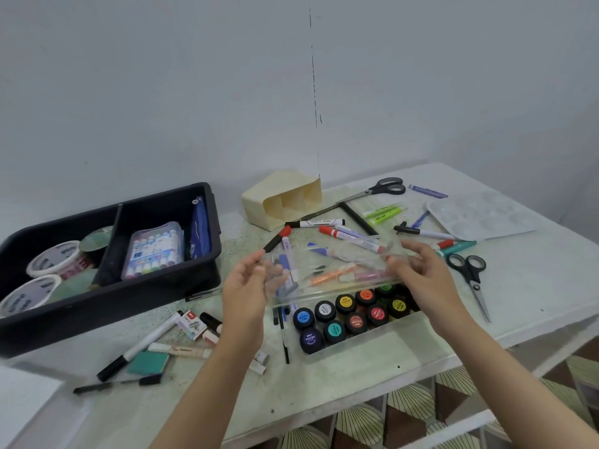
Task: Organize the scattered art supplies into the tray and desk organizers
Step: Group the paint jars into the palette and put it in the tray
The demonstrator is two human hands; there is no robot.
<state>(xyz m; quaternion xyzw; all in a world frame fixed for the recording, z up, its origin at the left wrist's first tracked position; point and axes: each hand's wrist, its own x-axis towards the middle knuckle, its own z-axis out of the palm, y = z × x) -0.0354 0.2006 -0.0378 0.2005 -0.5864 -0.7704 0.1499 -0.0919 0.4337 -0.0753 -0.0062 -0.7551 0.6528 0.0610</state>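
Clear plastic rectangular lid (327,280) held roughly level above the desk (324,390), just over the shallow clear box of black-capped poster-paint pots (366,340). Left hand (246,286) pinching the lid's left end, right hand (421,273) curled round its right end. Likely step: closing the paint box. Risks: lid coming down skewed and catching a pot cap, knocking pots out of their rows; slick plastic slipping from an end-only grip; far edge nudging the loose red-capped white marker (353,236) behind. Black plastic tray (97,306) at left, well apart, carrying a clear pack of colour pens (154,251) and white round tubs (52,260). Cream three-slot desk organizer (285,202) tipped on its side behind, slots facing the camera. Hard to tell: which pens sit under the lid and which merely show through it; whether the lid touches the far pots; fingertips blurred behind the plastic; tub lettering unreadable; tray's left end cut off.
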